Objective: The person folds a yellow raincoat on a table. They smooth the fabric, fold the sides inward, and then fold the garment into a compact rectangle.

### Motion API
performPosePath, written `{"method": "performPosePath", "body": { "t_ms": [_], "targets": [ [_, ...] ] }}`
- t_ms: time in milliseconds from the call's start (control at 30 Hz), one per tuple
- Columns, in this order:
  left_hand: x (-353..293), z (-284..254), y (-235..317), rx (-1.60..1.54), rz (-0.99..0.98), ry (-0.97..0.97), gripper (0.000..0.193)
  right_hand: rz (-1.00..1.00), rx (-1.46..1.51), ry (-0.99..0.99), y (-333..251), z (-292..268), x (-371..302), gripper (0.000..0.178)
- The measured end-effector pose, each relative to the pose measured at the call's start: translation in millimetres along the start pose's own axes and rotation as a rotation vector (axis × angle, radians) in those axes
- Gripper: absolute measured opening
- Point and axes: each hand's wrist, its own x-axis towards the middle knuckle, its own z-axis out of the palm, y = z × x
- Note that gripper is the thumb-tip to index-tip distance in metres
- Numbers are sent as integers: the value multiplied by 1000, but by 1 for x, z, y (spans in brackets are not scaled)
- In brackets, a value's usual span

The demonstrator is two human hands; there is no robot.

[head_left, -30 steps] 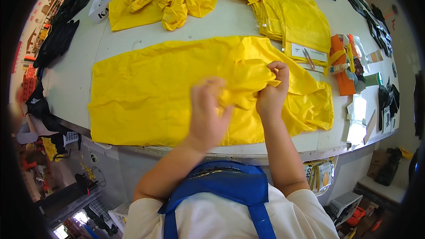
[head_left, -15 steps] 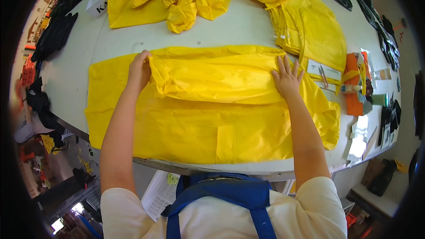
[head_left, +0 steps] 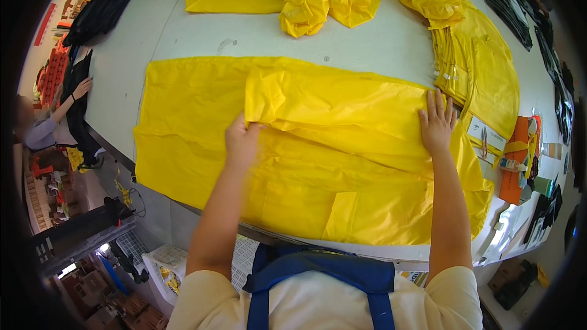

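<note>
A shiny yellow garment (head_left: 189, 122) lies spread across the white table in front of me, with a pocket-like flap (head_left: 340, 214) near its front edge. Over its far half rests a folded, sleeve-like part (head_left: 342, 101) of the same fabric. My left hand (head_left: 242, 140) is closed on the near left corner of that part, lifting it slightly; the fingertips are partly hidden. At the other end of the fold, my right hand (head_left: 437, 123) presses flat on the fabric with its fingers spread.
Crumpled yellow garments (head_left: 306, 0) lie at the back, and a yellow stack (head_left: 477, 61) curves along the right. Scissors (head_left: 484, 140), a glue bottle (head_left: 512, 165) and an orange box (head_left: 515, 189) sit at right. Another person's hand (head_left: 82, 87) touches black fabric (head_left: 76, 104) at left.
My left hand has moved from the fold's far left corner to its near left corner, drawing the fabric flatter. My right hand stays spread on the right end. The view has shifted.
</note>
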Motion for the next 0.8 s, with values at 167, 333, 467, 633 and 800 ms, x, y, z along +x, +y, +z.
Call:
{"method": "performPosePath", "body": {
  "t_ms": [167,333,467,633,800],
  "targets": [
    [43,-105,-36,179,92,14,15,46,-14,-36,-4,3,7,54],
    [25,-24,8,113,-208,61,14,51,-10,-47,-3,2,6,54],
    [38,-31,-15,581,-209,-84,30,17,-12,-58,-9,-7,3,54],
    [53,6,16,751,488,132,41,-8,-23,-50,-7,-7,-1,54],
    [86,34,-31,1159,590,54,45,-19,-16,-77,-11,-14,-2,52]
  ]
}}
